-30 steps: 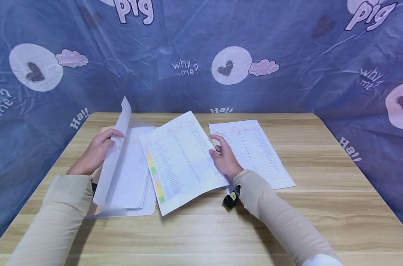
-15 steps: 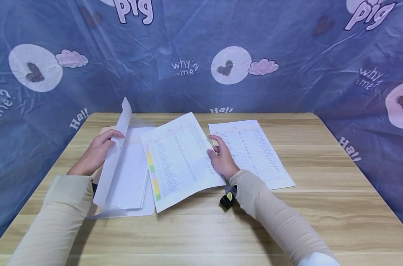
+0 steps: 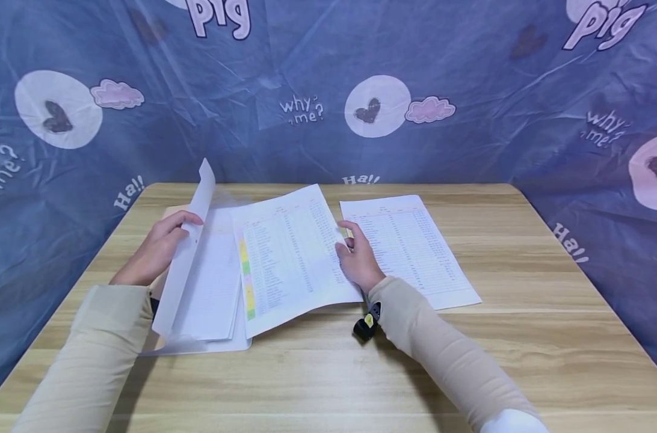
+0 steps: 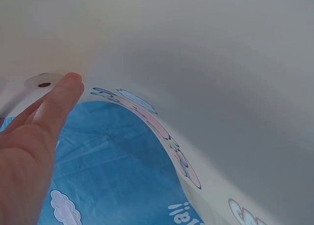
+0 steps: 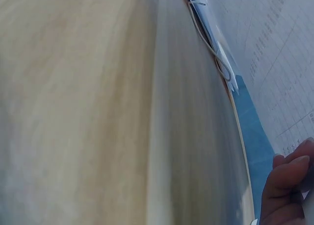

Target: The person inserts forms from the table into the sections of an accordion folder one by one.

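Observation:
My left hand (image 3: pixel 157 246) grips the raised cover of a white translucent folder (image 3: pixel 183 264); the cover stands tilted up at the table's left. In the left wrist view a snap button (image 4: pixel 44 83) sits beside a fingertip, with a coloured print along the cover's edge. Inside the folder lies a stack of white papers (image 3: pixel 212 288). Between thumb and fingers, my right hand (image 3: pixel 363 255) pinches the right edge of a printed sheet (image 3: pixel 285 252) with yellow and green cells. That sheet bends slightly, its left side overlapping the folder's papers.
Another printed sheet (image 3: pixel 415 252) lies flat to the right, partly behind my right hand. A tan paper (image 3: pixel 171 210) shows behind the folder cover. The wooden table (image 3: pixel 328 385) ends at a blue printed cloth (image 3: pixel 328 60). A black device (image 3: pixel 365 328) hangs at the right wrist.
My right hand has moved a little to the left, and the sheet's lower left corner has shifted left and up over the folder. The left hand and cover stay put.

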Tool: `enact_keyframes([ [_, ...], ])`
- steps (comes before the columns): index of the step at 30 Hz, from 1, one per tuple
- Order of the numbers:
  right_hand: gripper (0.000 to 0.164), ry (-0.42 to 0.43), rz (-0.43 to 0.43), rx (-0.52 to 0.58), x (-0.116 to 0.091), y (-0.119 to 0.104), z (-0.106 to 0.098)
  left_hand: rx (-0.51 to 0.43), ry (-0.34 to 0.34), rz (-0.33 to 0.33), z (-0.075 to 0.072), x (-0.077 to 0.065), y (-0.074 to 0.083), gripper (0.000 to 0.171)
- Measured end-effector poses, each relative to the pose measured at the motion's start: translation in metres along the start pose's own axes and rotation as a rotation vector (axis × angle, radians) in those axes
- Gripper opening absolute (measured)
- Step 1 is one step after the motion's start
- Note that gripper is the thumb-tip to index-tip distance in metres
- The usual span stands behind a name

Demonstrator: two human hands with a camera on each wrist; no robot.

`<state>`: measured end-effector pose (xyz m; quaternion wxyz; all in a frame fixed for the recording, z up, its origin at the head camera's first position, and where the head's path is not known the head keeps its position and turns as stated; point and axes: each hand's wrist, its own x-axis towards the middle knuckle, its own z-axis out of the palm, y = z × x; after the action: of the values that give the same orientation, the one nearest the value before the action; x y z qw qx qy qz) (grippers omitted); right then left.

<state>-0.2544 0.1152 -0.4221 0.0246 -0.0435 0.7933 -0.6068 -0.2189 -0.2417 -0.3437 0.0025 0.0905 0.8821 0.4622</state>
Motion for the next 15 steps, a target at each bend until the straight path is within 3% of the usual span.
enact_keyframes([
  [15,0.039,0.024,0.016,-0.086,-0.0014,-0.0036,0.0078,-0.017,-0.015,-0.009,0.0004,0.0023,-0.0029,0.037],
])
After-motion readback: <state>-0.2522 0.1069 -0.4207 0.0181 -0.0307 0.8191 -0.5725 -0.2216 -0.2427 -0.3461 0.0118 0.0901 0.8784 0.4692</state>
